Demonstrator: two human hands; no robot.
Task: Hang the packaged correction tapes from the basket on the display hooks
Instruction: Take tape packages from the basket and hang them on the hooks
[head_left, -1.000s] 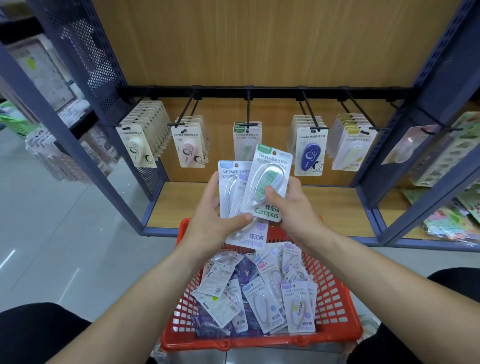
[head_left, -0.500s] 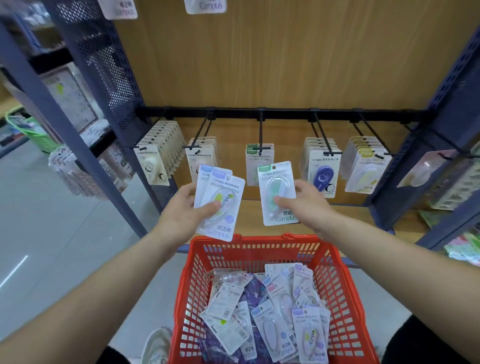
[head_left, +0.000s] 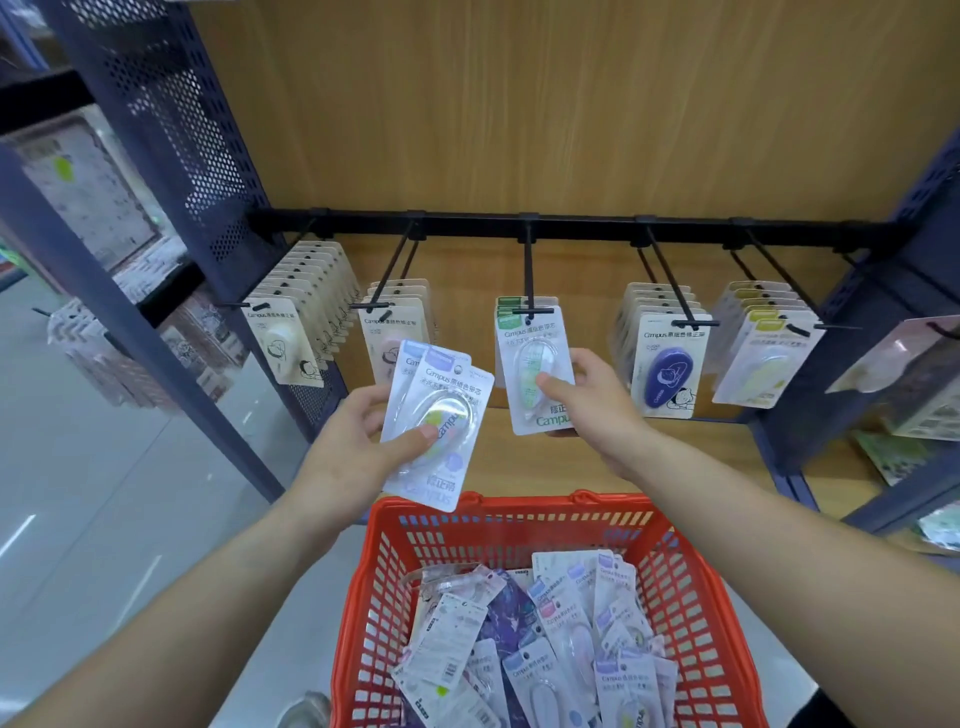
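My right hand (head_left: 589, 405) pinches a green-topped correction tape pack (head_left: 535, 364) by its right edge, its top hole at the tip of the middle display hook (head_left: 529, 280), in front of matching green packs. My left hand (head_left: 358, 447) grips a small fan of purple and blue-topped packs (head_left: 441, 415), thumb across the front one. Below, the red basket (head_left: 519, 525) holds several more loose packs (head_left: 561, 634).
A black rail (head_left: 571, 228) carries five hooks; cream packs (head_left: 291, 332) hang far left, pink ones (head_left: 387, 332) beside them, blue ones (head_left: 667, 364) and yellow ones (head_left: 763, 358) to the right. Dark blue shelf posts (head_left: 171, 332) frame the bay. Grey floor lies at left.
My right hand has carried the green pack up and forward to the middle hook's tip. My left hand has risen with its packs. The view has moved closer to the shelf.
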